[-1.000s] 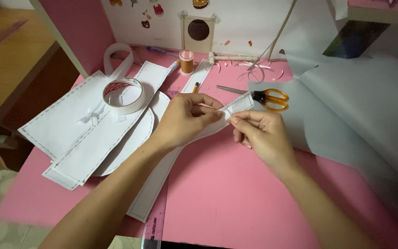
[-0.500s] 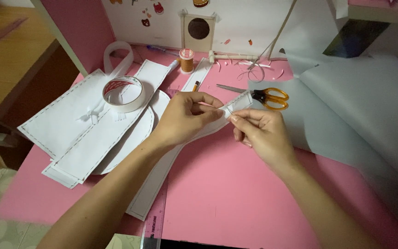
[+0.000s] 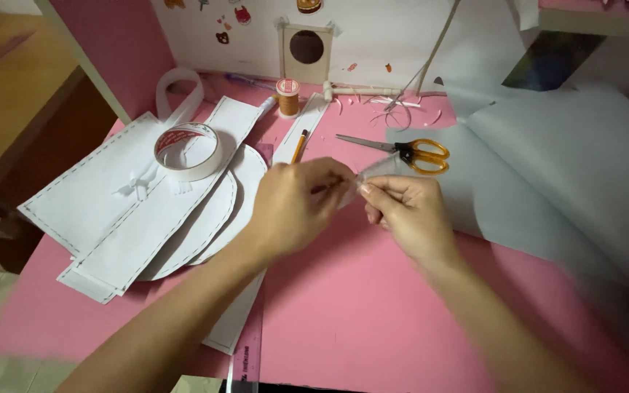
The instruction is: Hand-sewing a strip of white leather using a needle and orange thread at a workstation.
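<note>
Just above the middle of the pink surface (image 3: 373, 320) I see my left hand (image 3: 293, 207) and right hand (image 3: 405, 215) pinching a small clear scrap of tape (image 3: 376, 169) between fingertips, lifted clear of the paper pattern pieces (image 3: 147, 218), tape roll (image 3: 187, 151) and scissors (image 3: 409, 151), with bare room nearer me.

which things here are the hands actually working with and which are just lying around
In hand: left hand and right hand pinch a small pale strip.

Lying about: scissors, tape roll, thread spool, pencil, paper pattern pieces, ruler, grey sheet.
</note>
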